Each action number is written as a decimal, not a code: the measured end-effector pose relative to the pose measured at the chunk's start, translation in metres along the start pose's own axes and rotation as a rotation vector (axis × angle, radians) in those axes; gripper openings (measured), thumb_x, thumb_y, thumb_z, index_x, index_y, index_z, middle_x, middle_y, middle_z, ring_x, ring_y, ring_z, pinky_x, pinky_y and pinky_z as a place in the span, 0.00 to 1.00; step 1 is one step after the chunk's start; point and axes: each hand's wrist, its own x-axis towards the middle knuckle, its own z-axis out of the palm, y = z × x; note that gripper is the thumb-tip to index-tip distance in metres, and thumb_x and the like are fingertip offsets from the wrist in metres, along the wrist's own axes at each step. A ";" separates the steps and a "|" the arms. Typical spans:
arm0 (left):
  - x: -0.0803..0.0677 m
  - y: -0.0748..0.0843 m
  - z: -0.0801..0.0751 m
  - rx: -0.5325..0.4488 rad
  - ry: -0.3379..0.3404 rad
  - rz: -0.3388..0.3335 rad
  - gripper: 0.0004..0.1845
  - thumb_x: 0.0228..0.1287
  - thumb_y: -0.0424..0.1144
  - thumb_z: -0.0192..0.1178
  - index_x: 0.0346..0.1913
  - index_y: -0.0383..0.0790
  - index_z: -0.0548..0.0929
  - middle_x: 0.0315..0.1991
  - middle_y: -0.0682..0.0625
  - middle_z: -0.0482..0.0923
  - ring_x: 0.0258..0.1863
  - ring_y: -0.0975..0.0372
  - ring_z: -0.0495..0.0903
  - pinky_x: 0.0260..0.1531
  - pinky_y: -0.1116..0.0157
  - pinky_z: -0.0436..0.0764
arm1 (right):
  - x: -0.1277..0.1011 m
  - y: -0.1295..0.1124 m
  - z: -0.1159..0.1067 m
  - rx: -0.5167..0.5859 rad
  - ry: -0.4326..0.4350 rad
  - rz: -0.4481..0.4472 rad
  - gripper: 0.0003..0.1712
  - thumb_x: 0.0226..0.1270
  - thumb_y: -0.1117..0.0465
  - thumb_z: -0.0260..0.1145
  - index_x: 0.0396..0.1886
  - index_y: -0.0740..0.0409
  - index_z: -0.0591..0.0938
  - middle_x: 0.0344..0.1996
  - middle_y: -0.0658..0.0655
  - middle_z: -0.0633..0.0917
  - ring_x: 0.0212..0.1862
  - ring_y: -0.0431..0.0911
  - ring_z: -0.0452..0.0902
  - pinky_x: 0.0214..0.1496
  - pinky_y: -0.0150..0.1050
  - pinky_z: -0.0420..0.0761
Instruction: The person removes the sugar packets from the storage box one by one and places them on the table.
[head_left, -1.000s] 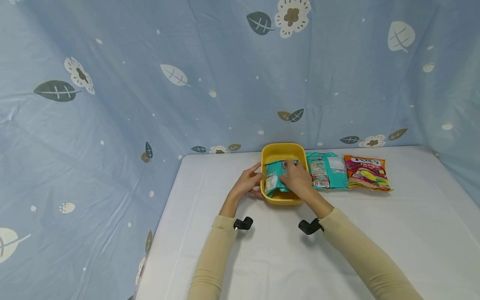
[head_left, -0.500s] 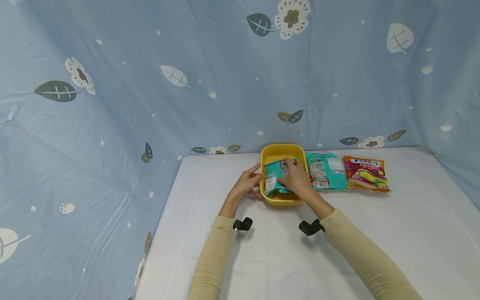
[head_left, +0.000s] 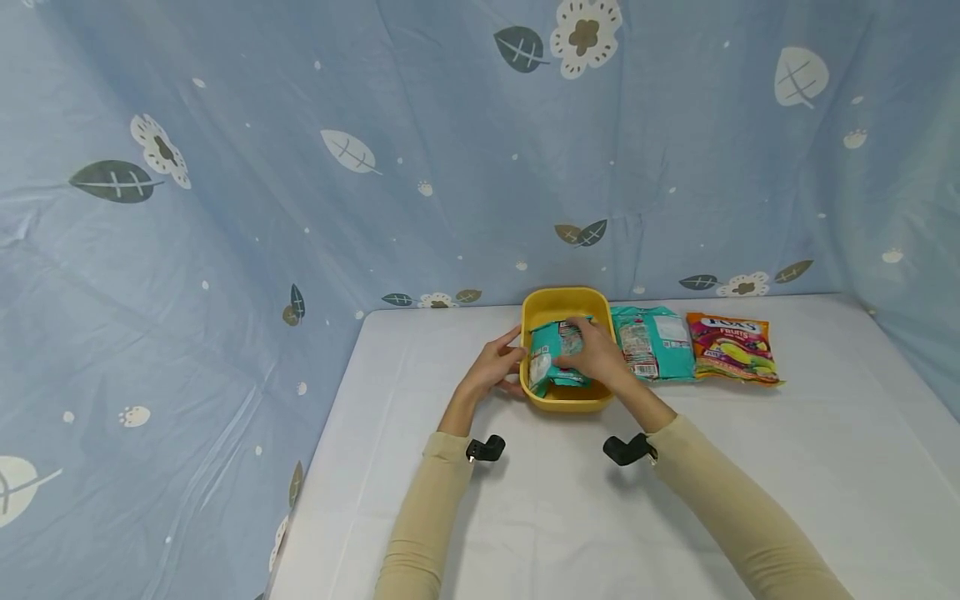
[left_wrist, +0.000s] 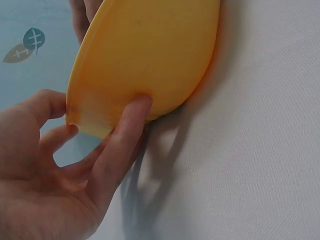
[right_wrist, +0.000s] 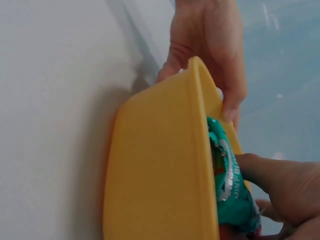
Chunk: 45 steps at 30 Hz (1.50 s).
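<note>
A yellow plastic basket (head_left: 567,404) stands near the back edge of the white table. My left hand (head_left: 497,365) grips its left side; in the left wrist view that hand (left_wrist: 75,170) has some fingertips at the rim and one extended finger against the outer wall. Inside the basket lies a teal candy bag (head_left: 547,346), its near part folded. My right hand (head_left: 596,354) holds this bag, thumb on its printed face and fingers toward its far edge. From the right wrist, the bag (right_wrist: 232,195) bulges above the rim, with the right hand (right_wrist: 295,195) against it; some fingertips are hidden.
Another teal candy bag (head_left: 658,343) lies flat close to the basket's right side. Beyond it is an orange and purple Fox's fruit candy bag (head_left: 735,348). A blue patterned curtain (head_left: 480,167) hangs behind and to the left of the table (head_left: 555,517).
The right hand and wrist have shifted slightly right, uncovering more of the bag's printed face. The left hand and the basket stay put.
</note>
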 end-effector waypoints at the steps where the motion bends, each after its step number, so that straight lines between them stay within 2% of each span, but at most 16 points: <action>1: 0.000 0.000 0.000 0.004 -0.001 0.004 0.33 0.71 0.43 0.55 0.76 0.63 0.59 0.56 0.38 0.76 0.44 0.52 0.87 0.31 0.48 0.90 | 0.000 0.000 -0.001 0.003 -0.008 -0.006 0.48 0.58 0.48 0.74 0.74 0.54 0.61 0.70 0.70 0.65 0.67 0.63 0.65 0.69 0.63 0.73; 6: -0.001 -0.002 0.000 0.015 -0.005 0.020 0.32 0.72 0.44 0.54 0.76 0.63 0.59 0.57 0.38 0.76 0.46 0.51 0.87 0.28 0.50 0.90 | 0.000 0.002 -0.005 0.018 -0.040 -0.040 0.48 0.59 0.50 0.73 0.75 0.54 0.62 0.70 0.69 0.64 0.67 0.63 0.65 0.71 0.64 0.70; 17: 0.000 0.000 0.001 0.042 0.020 0.010 0.32 0.71 0.45 0.55 0.75 0.65 0.60 0.55 0.40 0.77 0.44 0.53 0.87 0.27 0.52 0.90 | 0.001 0.007 -0.017 0.049 -0.082 -0.135 0.43 0.61 0.57 0.72 0.73 0.58 0.65 0.71 0.67 0.67 0.70 0.64 0.63 0.72 0.64 0.68; 28: -0.001 0.001 0.001 0.049 0.027 -0.006 0.31 0.71 0.45 0.55 0.74 0.67 0.60 0.55 0.40 0.76 0.44 0.53 0.87 0.31 0.50 0.90 | -0.001 0.010 -0.026 0.122 -0.117 -0.158 0.40 0.62 0.58 0.71 0.72 0.60 0.66 0.71 0.67 0.66 0.71 0.65 0.60 0.72 0.68 0.66; 33: -0.001 0.001 0.001 0.034 0.019 -0.003 0.32 0.72 0.45 0.55 0.75 0.65 0.60 0.58 0.38 0.75 0.47 0.49 0.86 0.34 0.45 0.88 | -0.003 0.009 -0.027 0.170 -0.130 -0.156 0.38 0.64 0.61 0.69 0.73 0.58 0.66 0.72 0.67 0.65 0.72 0.65 0.58 0.73 0.67 0.65; 37: -0.001 0.002 0.001 0.038 0.025 -0.002 0.31 0.71 0.46 0.55 0.74 0.67 0.60 0.57 0.38 0.75 0.46 0.51 0.86 0.34 0.45 0.89 | -0.004 0.008 -0.029 0.214 -0.140 -0.138 0.38 0.65 0.62 0.68 0.73 0.57 0.66 0.73 0.66 0.63 0.71 0.64 0.59 0.73 0.65 0.66; 40: -0.001 0.001 0.001 0.042 0.031 0.001 0.31 0.71 0.46 0.55 0.74 0.68 0.61 0.56 0.39 0.76 0.43 0.54 0.87 0.31 0.48 0.89 | -0.006 0.008 -0.030 0.230 -0.144 -0.123 0.38 0.65 0.61 0.68 0.74 0.56 0.66 0.73 0.66 0.63 0.65 0.65 0.66 0.69 0.63 0.72; 43: -0.002 0.001 0.002 0.042 0.035 -0.003 0.31 0.71 0.46 0.55 0.74 0.69 0.61 0.55 0.40 0.76 0.42 0.55 0.87 0.31 0.49 0.90 | -0.007 0.008 -0.031 0.268 -0.163 -0.099 0.38 0.66 0.60 0.68 0.74 0.55 0.65 0.72 0.67 0.63 0.46 0.63 0.79 0.55 0.58 0.84; 45: -0.002 0.001 0.002 0.039 0.033 -0.006 0.31 0.71 0.46 0.55 0.73 0.70 0.61 0.55 0.40 0.76 0.42 0.55 0.87 0.31 0.49 0.90 | -0.007 0.007 -0.033 0.300 -0.179 -0.076 0.39 0.66 0.60 0.68 0.75 0.54 0.64 0.72 0.67 0.63 0.33 0.60 0.81 0.46 0.55 0.87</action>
